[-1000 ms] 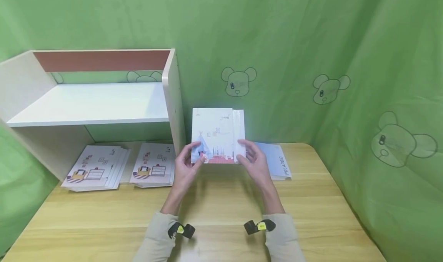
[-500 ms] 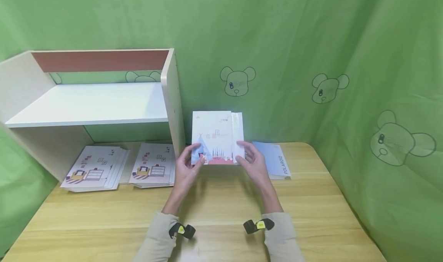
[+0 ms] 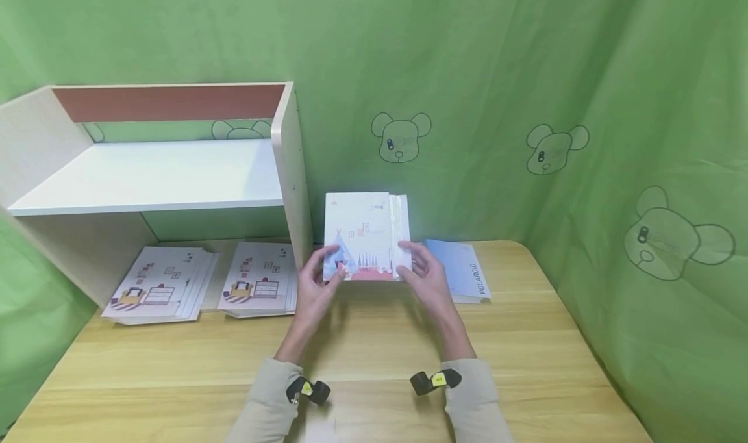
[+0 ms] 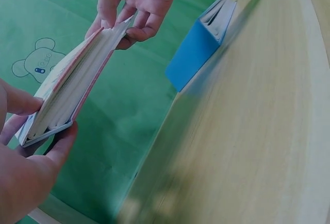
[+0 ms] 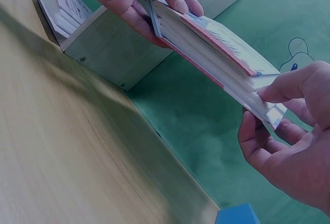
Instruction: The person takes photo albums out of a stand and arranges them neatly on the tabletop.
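Note:
Both hands hold up a photo album (image 3: 358, 235), its white cover printed with a blue tent and a pink floor. My left hand (image 3: 315, 280) grips the spine side, thumb on the front cover and fingers beneath. At the opposite side my right hand (image 3: 429, 277) pinches the album, its thumb on the inner pages (image 5: 237, 91) that stick out past the front cover. The wrist views show the thick page block between the two covers, with the album raised above the table. Behind the right hand lies a blue album (image 3: 464, 271) lettered POLAROID.
To the left stands a white shelf unit (image 3: 152, 173) with a side panel (image 3: 295, 170) close to the left hand. Two stacks of illustrated albums, an outer stack (image 3: 158, 284) and an inner stack (image 3: 258, 279), lie under its shelf. Green curtain (image 3: 485, 73) backs the wooden table (image 3: 374, 378).
The held album has come down slightly and its top tilts back a little more. Both hands keep their hold on it. The shelf and the other albums have not moved.

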Motion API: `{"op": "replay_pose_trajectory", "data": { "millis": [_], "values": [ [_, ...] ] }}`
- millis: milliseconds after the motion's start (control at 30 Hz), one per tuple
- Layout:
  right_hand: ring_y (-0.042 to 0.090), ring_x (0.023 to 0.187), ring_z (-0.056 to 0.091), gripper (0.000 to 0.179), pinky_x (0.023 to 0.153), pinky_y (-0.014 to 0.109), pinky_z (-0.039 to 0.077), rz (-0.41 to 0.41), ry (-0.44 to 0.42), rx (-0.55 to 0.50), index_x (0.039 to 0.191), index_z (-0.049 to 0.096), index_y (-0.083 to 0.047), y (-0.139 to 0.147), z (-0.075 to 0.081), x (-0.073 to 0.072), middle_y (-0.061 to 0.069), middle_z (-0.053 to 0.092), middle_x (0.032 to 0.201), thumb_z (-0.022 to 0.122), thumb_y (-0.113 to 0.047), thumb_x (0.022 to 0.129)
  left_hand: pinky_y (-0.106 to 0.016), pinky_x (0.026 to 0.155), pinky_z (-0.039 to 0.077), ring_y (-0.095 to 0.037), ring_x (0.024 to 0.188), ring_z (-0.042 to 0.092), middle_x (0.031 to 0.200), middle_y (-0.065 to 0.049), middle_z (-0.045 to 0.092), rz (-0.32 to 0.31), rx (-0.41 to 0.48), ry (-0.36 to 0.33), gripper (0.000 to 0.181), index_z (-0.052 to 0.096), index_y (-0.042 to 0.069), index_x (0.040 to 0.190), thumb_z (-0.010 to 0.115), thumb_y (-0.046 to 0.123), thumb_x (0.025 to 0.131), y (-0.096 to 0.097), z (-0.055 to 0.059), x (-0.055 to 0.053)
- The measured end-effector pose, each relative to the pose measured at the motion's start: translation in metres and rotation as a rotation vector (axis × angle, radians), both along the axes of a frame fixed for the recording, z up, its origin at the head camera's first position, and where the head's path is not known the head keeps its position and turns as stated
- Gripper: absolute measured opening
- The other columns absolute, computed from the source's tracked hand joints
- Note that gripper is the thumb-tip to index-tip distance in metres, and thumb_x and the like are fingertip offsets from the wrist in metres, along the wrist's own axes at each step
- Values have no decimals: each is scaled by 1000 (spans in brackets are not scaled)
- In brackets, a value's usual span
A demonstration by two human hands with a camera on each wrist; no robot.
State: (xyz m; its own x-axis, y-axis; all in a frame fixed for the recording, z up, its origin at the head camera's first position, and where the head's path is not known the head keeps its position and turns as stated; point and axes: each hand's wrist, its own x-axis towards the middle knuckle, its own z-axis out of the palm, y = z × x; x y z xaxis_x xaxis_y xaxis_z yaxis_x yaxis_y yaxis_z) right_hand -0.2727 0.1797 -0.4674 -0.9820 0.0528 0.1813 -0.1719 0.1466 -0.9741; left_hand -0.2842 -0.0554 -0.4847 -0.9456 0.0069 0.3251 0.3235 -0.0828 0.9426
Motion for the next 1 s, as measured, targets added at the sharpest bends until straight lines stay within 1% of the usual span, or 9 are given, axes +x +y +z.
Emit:
{"op": "replay_pose_trajectory", "data": {
  "millis": [133,267,433,500,600,633,733,833,1000],
  "values": [
    [35,140,45,52,117,53,38,-1,-13,8,140,59,-18,1,-3,-1,7,46,156,70,-5,91,-30,97,56,-38,124,60,143,-19,54,-5,-3,-20,49,60,8,137,69,-8,91,1,-3,-1],
    [35,143,42,52,120,54,33,7,-9,23,141,58,-15,2,-5,-1,8,45,156,70,-5,92,-30,95,57,-39,123,60,144,-20,53,-5,-4,-43,50,60,8,137,68,-9,90,2,-6,-1],
    [36,142,43,52,121,52,32,16,-14,20,143,56,-10,1,-5,-2,11,46,155,68,-2,93,-31,94,58,-41,123,60,145,-21,52,-6,6,-47,51,60,7,137,68,-10,90,3,-7,-2],
    [36,142,42,53,121,52,31,20,-32,17,144,54,-8,1,-2,-1,13,46,155,68,-1,93,-31,93,58,-41,122,61,144,-21,52,-8,6,-47,51,60,7,136,68,-10,89,3,-8,-2],
    [39,142,42,55,121,53,31,22,-76,19,145,52,-3,-2,7,3,17,44,156,67,3,93,-30,93,58,-41,122,60,144,-21,53,-9,0,-48,50,60,6,136,68,-10,89,4,-11,-4],
    [39,141,43,54,120,53,32,18,-85,21,145,53,-4,-2,7,3,16,45,155,67,2,93,-29,93,58,-41,122,60,145,-21,52,-9,-6,-51,50,60,6,136,68,-10,89,4,-12,-4],
    [40,139,44,54,119,54,34,7,-104,28,143,55,-7,-1,1,1,15,46,154,68,2,91,-28,93,58,-40,123,59,146,-21,52,-10,-19,-63,50,60,6,137,67,-10,90,4,-16,-5],
    [39,137,46,54,117,55,36,-1,-98,34,141,58,-11,2,-11,-3,13,48,153,70,-1,90,-28,91,59,-41,122,60,146,-21,51,-15,-23,-73,50,59,6,137,67,-10,90,4,-18,-5],
    [41,134,48,54,114,56,40,-8,-116,52,141,58,-10,1,-13,-4,15,49,152,69,0,89,-27,88,60,-41,121,60,146,-22,51,-18,-28,-90,50,59,5,138,67,-9,90,3,-21,-6]
  ]
}}
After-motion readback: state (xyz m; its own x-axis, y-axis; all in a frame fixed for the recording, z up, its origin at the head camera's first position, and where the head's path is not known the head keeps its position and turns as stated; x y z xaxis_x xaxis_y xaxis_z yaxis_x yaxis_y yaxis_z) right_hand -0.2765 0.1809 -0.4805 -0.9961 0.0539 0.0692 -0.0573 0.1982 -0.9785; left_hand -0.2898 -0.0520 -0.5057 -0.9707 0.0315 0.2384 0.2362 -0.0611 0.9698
